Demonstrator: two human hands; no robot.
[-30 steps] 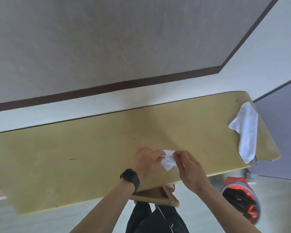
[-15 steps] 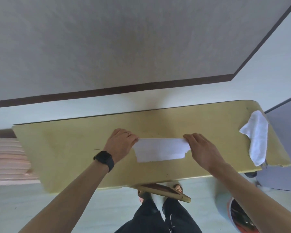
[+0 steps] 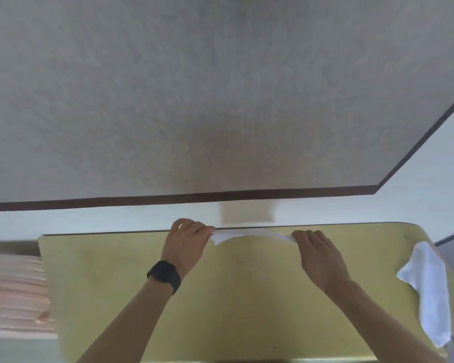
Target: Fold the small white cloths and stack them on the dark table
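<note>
Small white cloth (image 3: 247, 235), thin fabric, is stretched taut between both hands above the far edge of the flat yellow-green counter (image 3: 247, 297). Left hand (image 3: 186, 242) pinches one end, right hand (image 3: 317, 255) pinches the other. It may be folded once; the view is too edge-on to tell. A second crumpled white cloth (image 3: 427, 286) lies unfolded at the counter's right end. No stack shows on the large grey dark-edged surface (image 3: 194, 100) beyond, so most of the task looks left.

A crumpled white cloth (image 3: 427, 289) lies at the yellow tabletop's (image 3: 247, 297) right end.
</note>
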